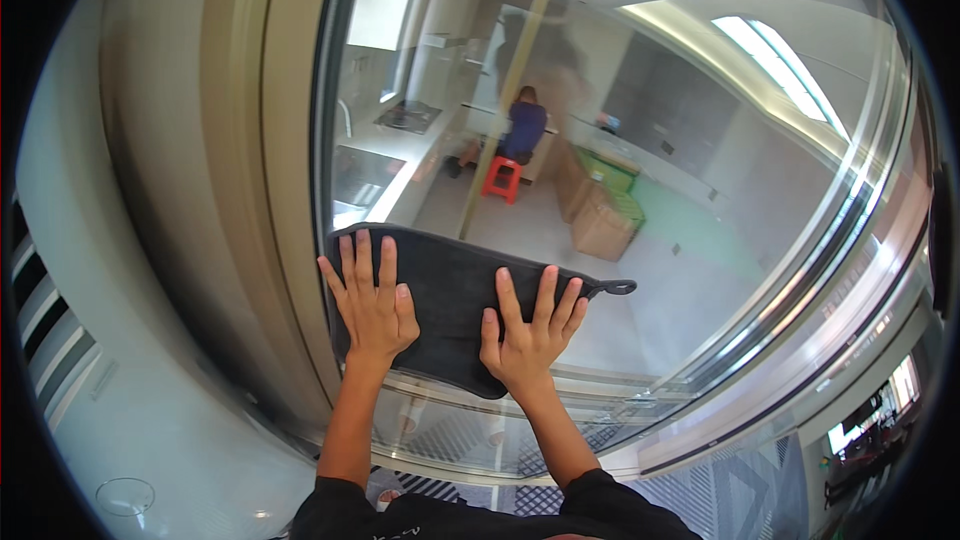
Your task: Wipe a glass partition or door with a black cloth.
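Observation:
A dark grey cloth [450, 300] with a hanging loop at its right corner lies flat against a glass door panel [675, 292]. My left hand [375, 311] presses on the cloth's left part with fingers spread, its little finger near the panel's dark edge seal. On the right part of the cloth rests my right hand [531, 330], also flat with fingers apart. Neither hand grips the cloth; both palms push it to the glass.
Left of the glass stands a beige door frame [281, 165]. Behind the glass, a person [525, 127] sits on a red plastic stool [502, 178], near cardboard boxes [604, 225] and a kitchen counter [390, 142]. A patterned rug [720, 495] lies at the bottom right.

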Available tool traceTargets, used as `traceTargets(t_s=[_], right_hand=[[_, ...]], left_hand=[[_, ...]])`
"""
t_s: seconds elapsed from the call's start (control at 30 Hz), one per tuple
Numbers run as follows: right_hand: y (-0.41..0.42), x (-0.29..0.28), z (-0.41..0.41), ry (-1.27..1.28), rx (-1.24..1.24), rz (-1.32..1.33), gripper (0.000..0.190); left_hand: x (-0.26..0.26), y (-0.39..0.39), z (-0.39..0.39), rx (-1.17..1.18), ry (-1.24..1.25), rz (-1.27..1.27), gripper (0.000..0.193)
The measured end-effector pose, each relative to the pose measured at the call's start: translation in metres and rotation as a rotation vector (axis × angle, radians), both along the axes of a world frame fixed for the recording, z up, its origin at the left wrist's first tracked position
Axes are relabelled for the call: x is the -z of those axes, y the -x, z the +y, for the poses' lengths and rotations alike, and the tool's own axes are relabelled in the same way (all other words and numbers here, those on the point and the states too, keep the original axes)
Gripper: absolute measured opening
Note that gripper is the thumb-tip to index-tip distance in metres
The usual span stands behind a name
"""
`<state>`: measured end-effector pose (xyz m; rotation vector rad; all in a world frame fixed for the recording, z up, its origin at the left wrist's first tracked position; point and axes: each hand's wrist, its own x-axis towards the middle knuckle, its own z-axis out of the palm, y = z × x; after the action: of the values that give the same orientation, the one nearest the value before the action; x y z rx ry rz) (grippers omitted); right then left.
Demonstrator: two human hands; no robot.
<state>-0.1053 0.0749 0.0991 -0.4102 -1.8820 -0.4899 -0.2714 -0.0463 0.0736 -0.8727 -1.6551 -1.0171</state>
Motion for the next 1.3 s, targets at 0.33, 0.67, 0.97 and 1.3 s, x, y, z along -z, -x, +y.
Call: traceTargets(t_s=[0.33,0.67,0.97,1.3], right_hand=[[-0.154,-0.059,0.117,-0.065,0.130,0.208,0.048],[-0.311,-0.049,0.229,-0.092,0.138,0.238,0.051],[-0.323,0.062,0.228,0.075,0.139,0.256,0.054],[-0.214,0.057,0.141,0.081,-0.024,0.092,0.053]], left_hand=[[-0.080,-0.148,0.099,0.356,0.234,0.118,0.062],[-0.091,-0.308,0.207,0.495,0.206,0.178,0.064],[0.003,-0.328,0.218,0.388,0.285,0.124,0.056],[0.031,-0.209,0.132,0.255,0.102,0.010,0.052]])
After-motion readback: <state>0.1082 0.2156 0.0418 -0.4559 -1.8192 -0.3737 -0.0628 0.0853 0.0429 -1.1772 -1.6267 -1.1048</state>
